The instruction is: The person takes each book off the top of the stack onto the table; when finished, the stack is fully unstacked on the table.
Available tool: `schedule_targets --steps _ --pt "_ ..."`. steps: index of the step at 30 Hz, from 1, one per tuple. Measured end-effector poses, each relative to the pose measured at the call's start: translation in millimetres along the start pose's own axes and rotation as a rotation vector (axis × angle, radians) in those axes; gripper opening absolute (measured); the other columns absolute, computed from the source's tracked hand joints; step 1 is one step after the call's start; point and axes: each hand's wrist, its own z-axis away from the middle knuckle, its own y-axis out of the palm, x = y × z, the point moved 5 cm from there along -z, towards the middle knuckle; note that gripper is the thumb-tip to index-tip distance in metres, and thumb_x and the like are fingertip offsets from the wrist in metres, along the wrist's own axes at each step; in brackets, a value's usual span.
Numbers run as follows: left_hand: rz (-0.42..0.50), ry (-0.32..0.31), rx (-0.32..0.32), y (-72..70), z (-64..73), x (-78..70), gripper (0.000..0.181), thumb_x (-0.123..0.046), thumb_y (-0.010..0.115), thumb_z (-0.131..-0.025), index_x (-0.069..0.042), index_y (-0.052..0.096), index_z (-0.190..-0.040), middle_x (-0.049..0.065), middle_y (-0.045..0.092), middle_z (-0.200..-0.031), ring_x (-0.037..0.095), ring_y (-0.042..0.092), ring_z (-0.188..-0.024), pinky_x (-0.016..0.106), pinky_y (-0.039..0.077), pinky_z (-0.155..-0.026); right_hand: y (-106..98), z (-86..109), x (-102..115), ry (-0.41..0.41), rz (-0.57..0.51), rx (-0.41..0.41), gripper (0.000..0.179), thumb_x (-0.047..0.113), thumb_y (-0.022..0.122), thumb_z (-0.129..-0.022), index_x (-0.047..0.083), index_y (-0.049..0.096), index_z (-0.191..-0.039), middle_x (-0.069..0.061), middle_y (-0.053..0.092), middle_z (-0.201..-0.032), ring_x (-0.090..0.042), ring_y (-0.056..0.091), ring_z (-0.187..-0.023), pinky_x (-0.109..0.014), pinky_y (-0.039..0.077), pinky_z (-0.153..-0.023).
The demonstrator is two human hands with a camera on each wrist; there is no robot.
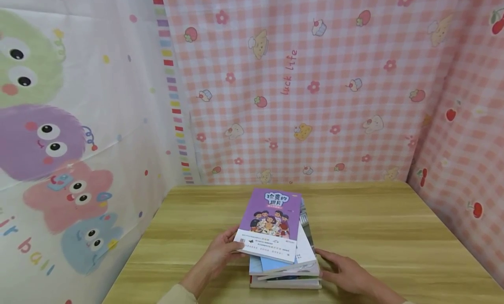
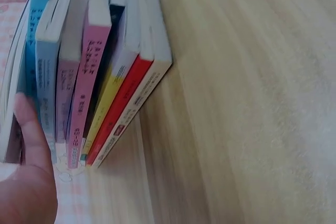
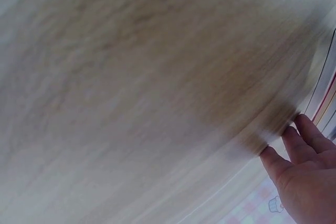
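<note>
A picture book with a purple cover [image 1: 271,212] and a white lower band lies askew on top of a stack of books [image 1: 285,284] near the table's front. My left hand [image 1: 216,256] pinches its lower left corner, thumb on the cover. In the left wrist view the left thumb [image 2: 35,145] lies along the top book's edge, and below it show blue, pink [image 2: 89,90], yellow and red [image 2: 123,100] spines. At the stack's right side my right hand [image 1: 346,271] rests with fingers extended. Whether all its fingertips [image 3: 270,156] touch the books cannot be told.
The stack stands on a wood-grain table [image 1: 378,225] with bare surface on both sides. Behind it hangs a pink checked cloth [image 1: 315,107]; a white cartoon-print cloth [image 1: 130,98] is on the left, and more checked cloth [image 1: 468,142] on the right.
</note>
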Motion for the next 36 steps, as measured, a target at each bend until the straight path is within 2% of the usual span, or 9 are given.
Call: schedule_targets --steps 7,14,19,23,27,31,36 --pt "0.005 -0.007 -0.034 -0.7 -1.4 2.0 0.074 0.012 0.057 -0.086 0.01 0.022 -0.151 0.02 0.059 -0.129 0.022 0.067 -0.093 0.033 0.058 -0.077 0 2.3 -2 -0.002 0.01 0.002 0.067 0.04 0.069 -0.092 0.011 0.047 -0.148 -0.027 0.051 -0.141 -0.052 0.045 -0.128 -0.07 0.035 -0.1" --pt "0.083 0.025 -0.058 0.8 -0.6 0.5 0.073 0.015 0.051 -0.086 0.006 0.021 -0.153 0.015 0.058 -0.127 0.021 0.067 -0.091 0.031 0.058 -0.074 0 1.7 -3 -0.004 0.012 0.006 0.067 0.041 0.068 -0.092 0.012 0.047 -0.148 -0.027 0.05 -0.141 -0.051 0.045 -0.128 -0.07 0.035 -0.1" --pt "0.13 0.044 -0.09 -9.7 -0.1 -9.5 0.073 0.016 0.048 -0.088 0.003 0.019 -0.154 0.012 0.057 -0.128 0.019 0.067 -0.091 0.029 0.058 -0.074 0 0.2 -3 0.027 -0.008 0.032 0.066 0.039 0.069 -0.092 0.012 0.047 -0.148 -0.027 0.049 -0.143 -0.052 0.043 -0.13 -0.069 0.035 -0.101" --pt "0.149 0.085 -0.136 -28.4 -0.6 -24.4 0.072 0.017 0.046 -0.089 0.0 0.02 -0.154 0.009 0.058 -0.126 0.018 0.068 -0.09 0.028 0.059 -0.073 0 -1.9 -3 0.077 -0.034 0.056 0.067 0.038 0.07 -0.092 0.013 0.047 -0.149 -0.027 0.047 -0.144 -0.053 0.041 -0.131 -0.07 0.034 -0.1" --pt "0.161 0.122 -0.197 -54.0 -1.4 -38.5 0.07 0.019 0.043 -0.09 -0.002 0.022 -0.154 0.006 0.062 -0.118 0.018 0.069 -0.087 0.028 0.059 -0.075 0 -3.1 -2 0.09 -0.042 0.065 0.067 0.038 0.07 -0.092 0.012 0.046 -0.149 -0.027 0.047 -0.144 -0.052 0.041 -0.131 -0.069 0.035 -0.1" --pt "0.177 0.117 -0.271 -84.2 -1.5 -47.3 0.07 0.019 0.043 -0.091 -0.005 0.023 -0.154 0.002 0.065 -0.11 0.016 0.07 -0.085 0.032 0.058 -0.082 1 -3.3 -2 0.095 -0.039 0.063 0.067 0.039 0.07 -0.091 0.014 0.046 -0.149 -0.026 0.047 -0.145 -0.052 0.041 -0.132 -0.069 0.035 -0.101" --pt "0.144 0.096 -0.317 -121.4 1.3 -51.7 0.071 0.016 0.043 -0.095 -0.006 0.018 -0.157 0.0 0.065 -0.106 0.014 0.07 -0.086 0.036 0.055 -0.09 2 -4.4 -3 0.096 -0.042 0.063 0.067 0.04 0.07 -0.091 0.015 0.047 -0.149 -0.025 0.048 -0.145 -0.052 0.04 -0.132 -0.069 0.035 -0.1"
